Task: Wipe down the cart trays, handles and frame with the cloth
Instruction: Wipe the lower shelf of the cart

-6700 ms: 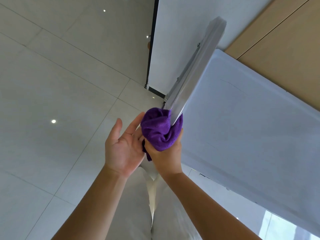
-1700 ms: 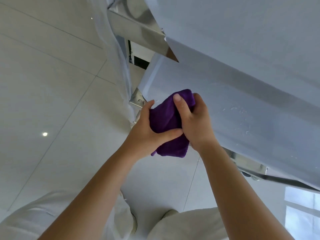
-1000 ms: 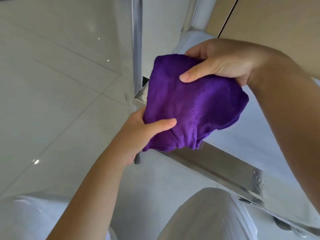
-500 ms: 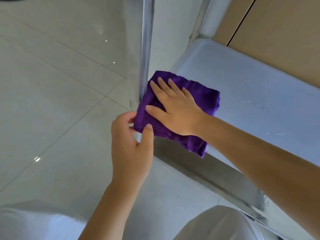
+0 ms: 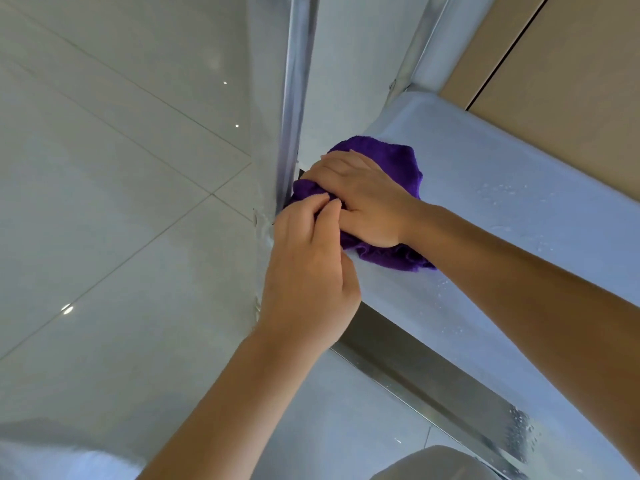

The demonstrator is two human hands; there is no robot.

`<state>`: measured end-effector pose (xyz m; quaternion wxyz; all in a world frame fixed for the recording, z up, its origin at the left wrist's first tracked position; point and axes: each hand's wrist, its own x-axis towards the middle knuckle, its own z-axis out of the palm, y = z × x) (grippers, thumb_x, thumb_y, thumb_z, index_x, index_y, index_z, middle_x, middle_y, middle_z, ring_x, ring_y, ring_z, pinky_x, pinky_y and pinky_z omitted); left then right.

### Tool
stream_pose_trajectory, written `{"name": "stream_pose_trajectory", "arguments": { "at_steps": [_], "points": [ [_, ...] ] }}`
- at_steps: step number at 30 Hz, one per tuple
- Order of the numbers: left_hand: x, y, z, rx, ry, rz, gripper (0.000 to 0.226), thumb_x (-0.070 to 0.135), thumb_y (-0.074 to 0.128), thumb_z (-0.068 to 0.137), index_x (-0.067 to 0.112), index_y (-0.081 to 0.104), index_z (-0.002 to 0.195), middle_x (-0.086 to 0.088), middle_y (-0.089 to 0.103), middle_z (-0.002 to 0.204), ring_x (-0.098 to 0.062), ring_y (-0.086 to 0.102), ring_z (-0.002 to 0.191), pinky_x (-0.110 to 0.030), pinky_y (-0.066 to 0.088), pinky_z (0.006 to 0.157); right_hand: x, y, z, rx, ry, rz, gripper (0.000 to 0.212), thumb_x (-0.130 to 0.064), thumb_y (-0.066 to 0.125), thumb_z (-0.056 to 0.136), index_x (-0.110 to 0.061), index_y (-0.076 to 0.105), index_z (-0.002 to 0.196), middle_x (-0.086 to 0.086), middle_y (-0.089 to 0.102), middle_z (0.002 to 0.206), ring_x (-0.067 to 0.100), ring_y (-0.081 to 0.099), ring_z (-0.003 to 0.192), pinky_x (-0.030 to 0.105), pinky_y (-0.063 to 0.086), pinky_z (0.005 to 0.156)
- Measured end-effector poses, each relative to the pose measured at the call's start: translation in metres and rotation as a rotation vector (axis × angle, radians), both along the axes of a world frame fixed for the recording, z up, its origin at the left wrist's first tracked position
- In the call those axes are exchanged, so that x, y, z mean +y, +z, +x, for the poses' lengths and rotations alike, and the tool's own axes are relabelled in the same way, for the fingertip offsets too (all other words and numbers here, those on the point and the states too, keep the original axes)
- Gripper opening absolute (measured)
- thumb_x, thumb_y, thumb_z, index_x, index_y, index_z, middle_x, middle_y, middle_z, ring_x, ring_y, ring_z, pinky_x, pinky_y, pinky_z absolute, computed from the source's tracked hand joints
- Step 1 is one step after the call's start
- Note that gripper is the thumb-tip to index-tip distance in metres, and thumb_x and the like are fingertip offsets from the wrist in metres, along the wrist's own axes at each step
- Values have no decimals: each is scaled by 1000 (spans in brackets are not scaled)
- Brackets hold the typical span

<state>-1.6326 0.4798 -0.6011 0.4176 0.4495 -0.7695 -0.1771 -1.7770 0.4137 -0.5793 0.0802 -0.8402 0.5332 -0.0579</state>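
A purple cloth (image 5: 398, 161) lies bunched on the near left corner of the cart's pale tray (image 5: 519, 209), right against the upright metal frame post (image 5: 294, 98). My right hand (image 5: 363, 199) lies on top of the cloth with its fingers curled into it, pressing it toward the post. My left hand (image 5: 308, 271) reaches in from the left, and its fingertips pinch the cloth's edge beside the post. Water droplets dot the tray and its shiny front rim (image 5: 433, 382). The cloth's middle is hidden under my right hand.
A second frame post (image 5: 422, 46) rises at the tray's far left corner. A wood-panelled wall (image 5: 571, 81) stands close behind the cart. Glossy tiled floor (image 5: 104, 168) spreads to the left. My knee (image 5: 440, 462) in pale clothing sits below the tray rim.
The cloth went from spread flat under my right hand to bunched in the tray corner. My right fingers curled into it, and my left hand moved up to pinch its edge.
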Motion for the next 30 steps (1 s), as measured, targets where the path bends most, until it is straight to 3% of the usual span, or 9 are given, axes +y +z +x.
{"name": "stream_pose_trajectory", "arguments": {
  "at_steps": [4, 8, 11, 14, 20, 27, 30],
  "points": [
    [-18, 8, -11, -125, -34, 6, 51, 15, 30, 79, -9, 56, 115, -20, 57, 112, -36, 53, 106, -27, 38, 91, -14, 0, -12, -35, -35, -4, 65, -52, 19, 78, -21, 51, 125, -8, 52, 119, 13, 37, 121, 30, 20, 110],
    [-36, 17, -26, -217, -71, 98, 48, 4, 36, 83, -6, 48, 128, -19, 48, 126, -34, 43, 120, -31, 36, 99, -29, 0, -27, -70, -78, -9, 52, -47, 26, 82, -19, 56, 113, -11, 48, 101, 8, 38, 103, 23, 23, 99],
    [-45, 17, -33, -301, -81, 154, 57, 8, 40, 91, 3, 23, 145, -11, 25, 148, -22, 22, 137, -27, 23, 111, -42, -1, -40, -25, -130, -45, 55, -52, 23, 81, -14, 57, 102, -4, 55, 96, 14, 45, 96, 24, 28, 89],
    [-48, 15, -36, -403, -30, 195, 64, 12, 38, 93, 7, 7, 149, -8, 6, 156, -21, 7, 143, -31, 11, 117, -58, -3, -54, 7, -194, -91, 55, -60, 23, 84, -14, 54, 88, -3, 52, 84, 16, 45, 84, 28, 32, 81],
    [-47, 16, -34, -514, -23, 286, 58, 20, 31, 97, 9, 7, 149, -7, 8, 156, -24, 12, 142, -31, 11, 114, -84, -6, -80, -9, -324, -118, 42, -51, 36, 91, -19, 38, 64, -4, 45, 70, 21, 46, 77, 31, 29, 68],
    [-46, 18, -31, -506, -11, 302, 56, 20, 31, 97, 10, 12, 148, -5, 10, 156, -20, 10, 143, -28, 8, 114, -103, -5, -99, -18, -450, -107, 39, -54, 35, 92, -20, 52, 88, 0, 53, 95, 21, 48, 96, 35, 35, 80],
    [-46, 19, -33, -506, 3, 310, 55, 22, 31, 96, 10, 14, 148, -5, 11, 156, -20, 11, 142, -29, 10, 114, -108, -4, -106, -5, -529, -51, 47, -60, 32, 90, -25, 56, 110, -2, 53, 115, 24, 43, 117, 47, 33, 98]
  ]
}}
